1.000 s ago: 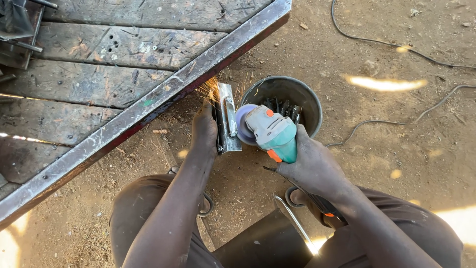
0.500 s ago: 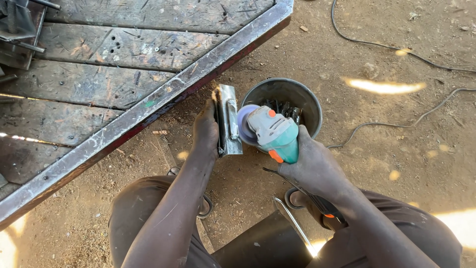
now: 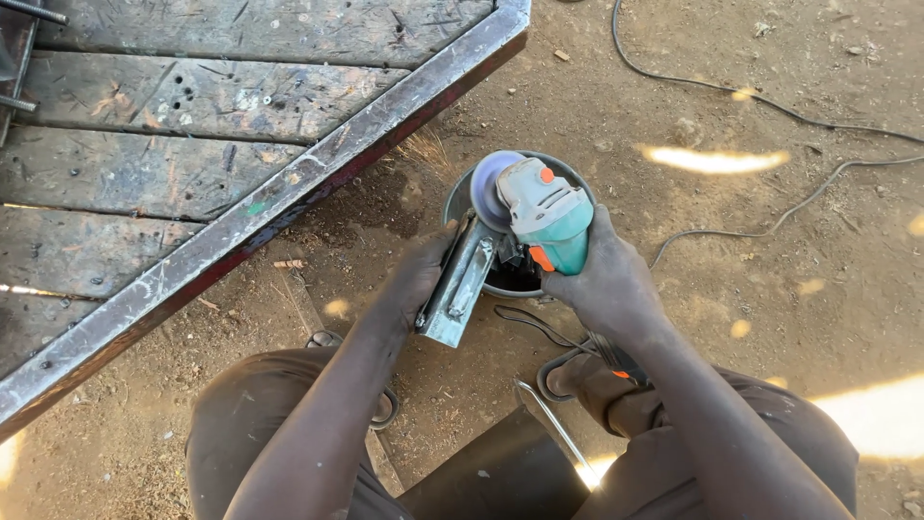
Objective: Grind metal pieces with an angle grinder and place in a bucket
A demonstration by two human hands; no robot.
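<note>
My left hand [image 3: 416,274] grips a short grey metal bar piece [image 3: 458,285], held tilted over the dirt just left of a dark round bucket [image 3: 460,204]. My right hand [image 3: 606,281] holds a teal angle grinder [image 3: 539,214] with orange buttons, its disc [image 3: 489,175] over the bucket and just above the metal piece's upper end. No sparks show. Most of the bucket is hidden under the grinder.
A steel frame edge [image 3: 289,188] with weathered wooden planks [image 3: 164,106] runs diagonally at upper left. Black cables [image 3: 770,106] cross the dirt at upper right. A dark metal plate [image 3: 500,472] lies between my knees, and sandal straps [image 3: 539,332] sit near my right foot.
Sparks at the metal piece have stopped. The grinder has lifted off the metal piece, which is now tilted away from the frame. The view has shifted.
</note>
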